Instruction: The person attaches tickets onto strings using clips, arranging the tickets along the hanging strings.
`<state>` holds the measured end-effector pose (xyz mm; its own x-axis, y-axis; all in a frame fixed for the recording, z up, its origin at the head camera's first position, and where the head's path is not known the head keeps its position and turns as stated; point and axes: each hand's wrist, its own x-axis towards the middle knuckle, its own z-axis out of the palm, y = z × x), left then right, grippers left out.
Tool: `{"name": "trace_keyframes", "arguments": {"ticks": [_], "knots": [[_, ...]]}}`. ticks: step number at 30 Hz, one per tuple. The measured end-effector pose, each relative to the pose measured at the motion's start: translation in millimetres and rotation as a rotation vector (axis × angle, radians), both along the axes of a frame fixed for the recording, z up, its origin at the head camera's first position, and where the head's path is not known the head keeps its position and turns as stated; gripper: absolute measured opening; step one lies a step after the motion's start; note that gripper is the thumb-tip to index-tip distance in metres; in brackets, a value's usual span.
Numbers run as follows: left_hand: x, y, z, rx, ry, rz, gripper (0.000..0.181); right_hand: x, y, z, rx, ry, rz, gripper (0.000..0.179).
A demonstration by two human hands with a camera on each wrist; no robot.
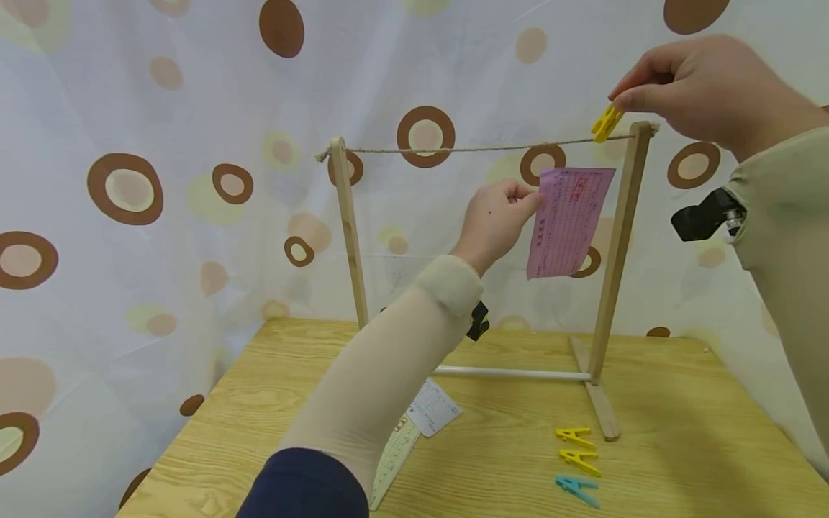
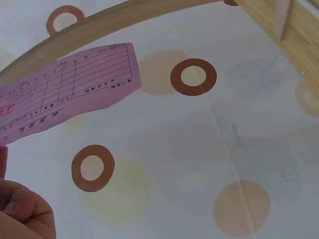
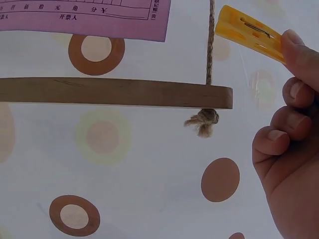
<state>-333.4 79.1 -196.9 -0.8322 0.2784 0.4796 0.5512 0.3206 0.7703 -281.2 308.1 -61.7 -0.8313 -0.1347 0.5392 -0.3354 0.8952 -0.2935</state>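
Observation:
A pink printed receipt slip (image 1: 570, 223) hangs from my left hand (image 1: 495, 219), which pinches its upper left edge between thumb and finger. The slip's top edge lies a little below the twine line (image 1: 453, 150) strung between two wooden posts. Up at the right end of the line, my right hand (image 1: 706, 93) pinches a yellow clothespin (image 1: 607, 123) by its handle end. In the head view the pin's tip overlaps the twine; in the right wrist view the clothespin (image 3: 251, 32) appears beside the twine (image 3: 211, 50). Most of the left hand (image 2: 22, 209) is cut off in the left wrist view.
The right post (image 1: 622, 252) stands on a wooden foot, joined by a white crossbar (image 1: 518, 373). Two yellow clothespins (image 1: 578, 460) and a blue clothespin (image 1: 578, 490) lie on the table (image 1: 492, 460). A white slip (image 1: 434, 409) and a yellowish slip (image 1: 393, 460) lie partly behind the left forearm.

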Motion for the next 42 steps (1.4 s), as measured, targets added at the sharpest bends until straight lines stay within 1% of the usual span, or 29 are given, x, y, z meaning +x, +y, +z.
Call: {"name": "trace_keyframes", "arguments": {"ticks": [7,17,22,29,34,36,39,42], "knots": [[2.5,8.0,5.2,0.006,-0.018,0.021,0.019,1.3,-0.8,0.2,0.014,-0.094,-0.006,0.037],[4.2,16.5,8.0,0.026,-0.032,0.02,0.019,-0.1,6.2,-8.2,0.041,-0.139,-0.011,0.039],[4.2,18.0,7.2,0.037,-0.037,0.0,0.018,-0.6,4.4,-10.9,0.077,-0.143,-0.019,0.041],[3.4,19.8,7.5,0.061,-0.047,-0.016,0.017,-2.6,3.2,-12.8,0.206,-0.128,-0.038,0.044],[2.9,20.7,7.7,0.049,-0.045,-0.022,0.017,-1.3,2.5,-13.0,0.242,-0.175,-0.041,0.05],[2.7,19.7,7.2,0.04,-0.032,-0.025,0.018,-0.1,2.1,-13.1,0.238,-0.189,-0.03,0.052],[2.5,16.9,6.6,0.017,-0.02,-0.03,0.019,1.4,1.6,-15.0,0.241,-0.162,-0.009,0.056],[3.1,12.1,5.6,-0.015,-0.012,-0.042,0.02,3.3,0.7,-19.2,0.239,-0.117,0.012,0.061]]}}
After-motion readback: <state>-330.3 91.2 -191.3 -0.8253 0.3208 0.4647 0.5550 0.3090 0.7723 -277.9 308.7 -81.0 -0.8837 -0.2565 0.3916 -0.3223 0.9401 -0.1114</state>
